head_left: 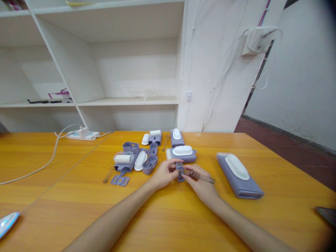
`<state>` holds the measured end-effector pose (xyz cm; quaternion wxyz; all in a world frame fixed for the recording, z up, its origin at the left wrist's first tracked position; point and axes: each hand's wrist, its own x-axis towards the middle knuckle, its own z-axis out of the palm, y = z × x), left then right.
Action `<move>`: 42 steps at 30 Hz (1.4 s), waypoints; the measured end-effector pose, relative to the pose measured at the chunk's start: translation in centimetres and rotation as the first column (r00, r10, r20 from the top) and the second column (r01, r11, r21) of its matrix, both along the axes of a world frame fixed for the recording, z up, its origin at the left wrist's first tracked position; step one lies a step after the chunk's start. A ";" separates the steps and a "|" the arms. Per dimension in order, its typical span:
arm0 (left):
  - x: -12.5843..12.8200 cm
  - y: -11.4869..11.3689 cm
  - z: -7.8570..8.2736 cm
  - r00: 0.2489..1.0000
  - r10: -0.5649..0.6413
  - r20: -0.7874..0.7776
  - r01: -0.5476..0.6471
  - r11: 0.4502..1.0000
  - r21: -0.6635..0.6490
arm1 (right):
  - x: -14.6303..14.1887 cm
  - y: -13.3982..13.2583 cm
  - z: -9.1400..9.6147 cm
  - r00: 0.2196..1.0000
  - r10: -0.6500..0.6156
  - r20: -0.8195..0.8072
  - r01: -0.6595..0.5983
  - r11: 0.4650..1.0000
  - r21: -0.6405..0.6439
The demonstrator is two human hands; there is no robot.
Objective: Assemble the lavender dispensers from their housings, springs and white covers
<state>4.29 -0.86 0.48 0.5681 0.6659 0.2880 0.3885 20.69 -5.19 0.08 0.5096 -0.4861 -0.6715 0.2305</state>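
Observation:
My left hand point(164, 174) pinches a small flat purple plastic piece point(180, 172) just above the wooden table. My right hand point(200, 182) is closed on a long metal coil spring point(202, 176), whose left end meets the purple piece and whose right end sticks out past my fingers. Both hands are close together at the table's middle. Right behind them lies a purple case with a white oval insert point(182, 152).
Several purple and white plastic parts point(136, 157) are scattered left of my hands, with a second spring point(108, 174) and flat purple pieces point(120, 180). A larger purple case point(239, 175) lies to the right. A power strip point(82, 134) and cable sit at the back left, before white shelves.

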 end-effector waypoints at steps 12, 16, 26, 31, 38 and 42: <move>-0.3 0.6 -0.5 0.997 0.074 0.020 -0.073 0.995 -0.072 | 0.2 -0.3 0.5 0.995 0.069 0.067 -0.071 0.997 0.027; -0.5 0.5 0.1 0.999 0.036 0.011 -0.034 0.993 -0.110 | 0.3 -0.2 0.3 0.996 0.080 0.048 -0.081 0.996 0.028; -0.2 0.6 -0.6 0.997 0.063 0.039 -0.058 0.991 -0.117 | 0.0 -0.3 0.6 0.997 0.028 0.067 -0.030 0.999 0.037; -0.1 0.6 -0.5 0.995 0.081 0.057 -0.071 0.987 -0.146 | -0.1 -0.2 0.5 0.997 0.001 0.080 -0.003 1.000 0.022; 0.0 0.6 -0.5 0.997 0.052 0.058 -0.039 0.980 -0.194 | 0.1 -0.1 0.0 0.997 -0.013 0.081 0.009 0.999 0.044; -0.1 0.7 -0.5 0.999 0.026 0.043 -0.017 0.977 -0.211 | 0.0 -0.1 -0.1 0.998 -0.015 0.060 0.015 1.000 0.001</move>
